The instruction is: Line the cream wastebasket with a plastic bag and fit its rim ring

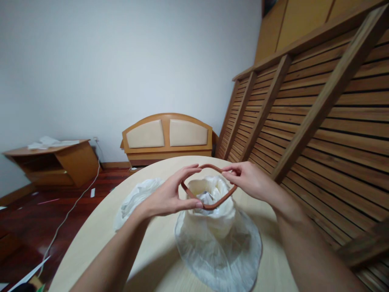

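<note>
My left hand [170, 196] and my right hand [251, 180] both grip a thin brown ring [212, 205], holding it over the mouth of a small bin lined with a clear plastic bag [219, 239]. The left hand pinches the ring's left side between thumb and fingers. My right hand pinches its right side. The bag hangs down loosely over the bin and spreads onto the round light wooden table [106, 239]. Something white and crumpled lies inside the bin.
A second crumpled plastic bag [136, 198] lies on the table left of the bin. A slatted wooden bed frame [319, 109] leans at the right. Beyond the table stand a headboard [167, 136] and a low wooden desk [51, 162]. A white cable [69, 211] runs across the dark floor.
</note>
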Tool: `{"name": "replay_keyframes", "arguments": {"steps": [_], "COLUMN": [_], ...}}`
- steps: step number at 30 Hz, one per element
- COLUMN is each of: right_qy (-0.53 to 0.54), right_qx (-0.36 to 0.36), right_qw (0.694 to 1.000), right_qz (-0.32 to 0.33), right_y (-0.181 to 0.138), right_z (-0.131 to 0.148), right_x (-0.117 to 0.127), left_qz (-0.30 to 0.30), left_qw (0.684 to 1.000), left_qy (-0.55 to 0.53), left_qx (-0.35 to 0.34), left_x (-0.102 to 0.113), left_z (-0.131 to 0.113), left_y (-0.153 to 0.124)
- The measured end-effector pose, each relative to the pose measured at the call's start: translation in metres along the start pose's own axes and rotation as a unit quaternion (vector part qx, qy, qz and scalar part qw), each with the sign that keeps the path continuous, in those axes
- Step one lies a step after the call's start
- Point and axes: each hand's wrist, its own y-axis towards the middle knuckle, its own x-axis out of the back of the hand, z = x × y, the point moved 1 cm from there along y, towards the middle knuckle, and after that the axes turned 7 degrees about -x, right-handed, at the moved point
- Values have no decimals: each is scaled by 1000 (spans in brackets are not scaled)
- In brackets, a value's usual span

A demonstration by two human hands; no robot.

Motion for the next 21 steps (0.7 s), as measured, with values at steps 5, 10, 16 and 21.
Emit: {"name": "replay_keyframes", "arguments": {"steps": [5, 10, 16, 21], "right_qy": [27, 63, 85, 74], "right_qx": [-10, -29, -12, -7], "right_qw": [1000, 998, 996, 997], "right_qz": [4, -5, 0, 26], "right_y": [11, 21, 23, 22], "right_z": [-8, -11, -15, -18], "right_x": [-8, -25, -35, -34], "left_qz": [74, 121, 157, 154], "left_qw": [994, 987, 985, 986], "left_qy": [44, 67, 15, 2], "left_qx": [-69, -80, -74, -58], "left_x": [16, 19, 16, 18], "left_z": [-16, -16, -14, -15], "left_y": [1, -1, 0, -1]}}
